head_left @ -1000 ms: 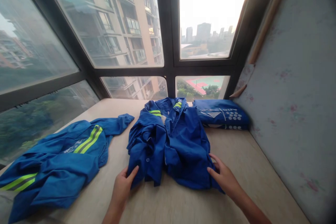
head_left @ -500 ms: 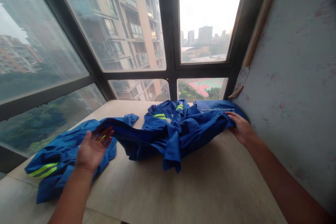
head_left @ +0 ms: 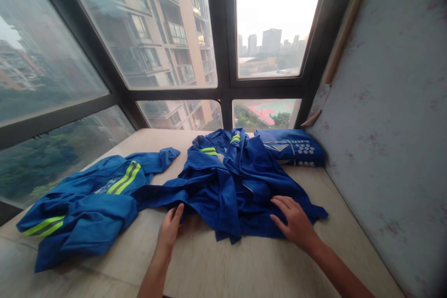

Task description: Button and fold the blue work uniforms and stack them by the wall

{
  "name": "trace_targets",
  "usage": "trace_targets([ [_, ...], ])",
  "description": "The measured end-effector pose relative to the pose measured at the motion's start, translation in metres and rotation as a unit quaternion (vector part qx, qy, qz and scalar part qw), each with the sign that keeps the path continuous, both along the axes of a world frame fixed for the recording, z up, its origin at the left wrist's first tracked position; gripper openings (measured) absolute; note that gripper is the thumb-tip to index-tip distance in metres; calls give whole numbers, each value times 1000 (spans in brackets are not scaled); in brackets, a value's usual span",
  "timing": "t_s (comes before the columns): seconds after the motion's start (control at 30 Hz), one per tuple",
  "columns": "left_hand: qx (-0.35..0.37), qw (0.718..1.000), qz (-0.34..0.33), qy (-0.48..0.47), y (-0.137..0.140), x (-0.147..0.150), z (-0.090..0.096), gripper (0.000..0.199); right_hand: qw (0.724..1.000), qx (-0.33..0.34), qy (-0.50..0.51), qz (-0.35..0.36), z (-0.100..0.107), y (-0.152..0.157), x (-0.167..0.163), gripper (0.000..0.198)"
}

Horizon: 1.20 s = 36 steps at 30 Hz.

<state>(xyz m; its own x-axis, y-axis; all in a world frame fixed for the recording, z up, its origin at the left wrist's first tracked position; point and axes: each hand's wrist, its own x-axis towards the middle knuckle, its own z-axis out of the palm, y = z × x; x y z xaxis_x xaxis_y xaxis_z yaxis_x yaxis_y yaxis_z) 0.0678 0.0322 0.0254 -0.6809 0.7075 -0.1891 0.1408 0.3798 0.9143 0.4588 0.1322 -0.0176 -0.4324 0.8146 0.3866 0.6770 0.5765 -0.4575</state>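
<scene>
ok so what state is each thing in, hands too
Middle jacket: unfolded, rumpled, lower part spread wide
Left jacket: unfolded, creased, lying
Blue bundle: folded, white print showing
Left hand: at middle jacket's near edge, grip unclear
Right hand: open, over the middle jacket
Upper right window: looks closed
Wallpaper: peeling at its left edge

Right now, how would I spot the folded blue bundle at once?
Start at the windows, then drop to the pale surface below. In its far right corner, near the flowered wall, lies the bundle. Unlike the left jacket and middle jacket, it shows white dots.
</scene>
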Motion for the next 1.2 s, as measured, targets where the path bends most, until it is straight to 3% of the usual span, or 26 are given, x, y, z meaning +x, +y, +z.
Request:
trace_targets([
  [0.1,15,999,-1,48,20,4,7,56,999,-27,-21,-35,-14,-1,-24,48],
  [0.2,19,996,17,88,17,1,10,45,994,-62,-17,-92,-24,8,-28,49],
  [0.4,26,994,31,99,-66,-33,23,45,986,-147,35,-76,-21,19,-11,44],
  [0.53,-72,982,-81,155,-119,-54,19,26,977,-177,70,-95,-19,21,-14,36],
  [0.63,-133,949,-173,227,-135,-58,11,20,968,-200,119,-90,-12,21,-21,30],
  [0.77,-114,921,-122,352,-123,-41,11,26,946,-228,217,-83,22,19,-23,32],
  [0.9,-22,887,-137,441,-84,-4,19,35,933,-153,306,-115,90,13,-15,31],
  [1.03,-48,827,-138,543,-42,12,22,48,922,37,335,-190,152,6,-16,27],
  [1.1,-105,804,-120,573,-30,6,21,52,930,114,302,-178,159,-2,-25,22],
  [1.2,-166,784,-116,587,-25,-13,15,50,978,105,179,-20,128,-20,-46,16],
])
